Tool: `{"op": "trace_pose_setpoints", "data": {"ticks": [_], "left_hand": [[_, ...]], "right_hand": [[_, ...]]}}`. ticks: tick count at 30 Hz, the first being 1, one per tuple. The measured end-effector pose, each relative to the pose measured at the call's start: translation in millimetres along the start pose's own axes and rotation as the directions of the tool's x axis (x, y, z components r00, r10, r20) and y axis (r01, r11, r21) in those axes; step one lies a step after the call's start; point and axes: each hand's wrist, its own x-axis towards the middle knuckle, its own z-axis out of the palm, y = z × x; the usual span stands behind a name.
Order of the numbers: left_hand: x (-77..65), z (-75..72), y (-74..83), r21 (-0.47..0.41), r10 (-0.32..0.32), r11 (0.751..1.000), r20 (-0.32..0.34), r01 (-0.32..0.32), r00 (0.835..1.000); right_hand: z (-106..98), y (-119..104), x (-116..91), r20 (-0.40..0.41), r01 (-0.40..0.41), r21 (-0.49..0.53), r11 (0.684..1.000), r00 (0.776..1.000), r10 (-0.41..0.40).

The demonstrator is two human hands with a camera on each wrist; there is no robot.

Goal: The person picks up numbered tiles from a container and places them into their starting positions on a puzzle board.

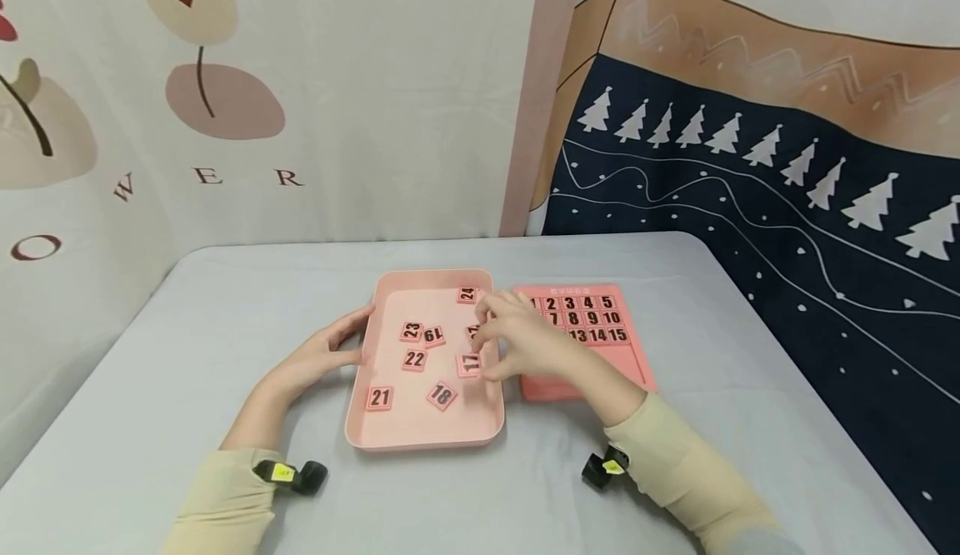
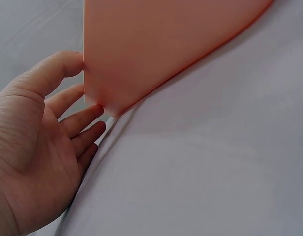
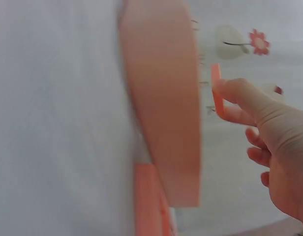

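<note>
A shallow pink tray (image 1: 423, 433) lies on the table with several loose number tiles in it, among them 22 (image 1: 414, 360), 21 (image 1: 379, 398) and 18 (image 1: 442, 395). My left hand (image 1: 318, 355) rests against the tray's left side. In the left wrist view its fingertips touch the outer wall (image 2: 156, 44), the fingers loosely spread. Over the tray's right edge, my right hand (image 1: 525, 340) pinches a small pink number tile (image 3: 217, 91) between thumb and index finger. In the head view tile 17 (image 1: 468, 364) lies at those fingertips; another tile is partly covered by the hand.
Right of the tray lies a pink number board (image 1: 637, 355) with rows of tiles up to 15, partly covered by the right hand and forearm. A pale cloth covers the table (image 1: 247, 288). Printed curtains (image 1: 375, 122) hang behind and to the right.
</note>
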Motion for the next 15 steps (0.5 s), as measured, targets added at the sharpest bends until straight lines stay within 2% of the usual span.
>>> {"op": "trace_pose_setpoints", "data": {"ticks": [3,6,10,15], "left_hand": [[-0.2,-0.6,-0.2,0.002,-0.001,1.000,0.000,0.001,1.000],[-0.6,-0.7,0.2,-0.003,0.001,1.000,0.002,-0.001,1.000],[-0.6,-0.4,0.8,-0.013,0.004,1.000,0.006,-0.004,1.000],[-0.1,-0.2,0.8,-0.012,0.008,1.000,0.007,-0.008,1.000]], "right_hand": [[-10,3,-11,-0.115,-0.050,-0.028,0.998,0.992,0.047],[-16,8,-22,-0.200,-0.127,-0.047,0.991,0.973,0.115],[-22,14,-39,-0.260,-0.227,-0.052,0.972,0.943,0.206],[-23,19,-58,-0.287,-0.333,-0.077,0.940,0.910,0.299]]}}
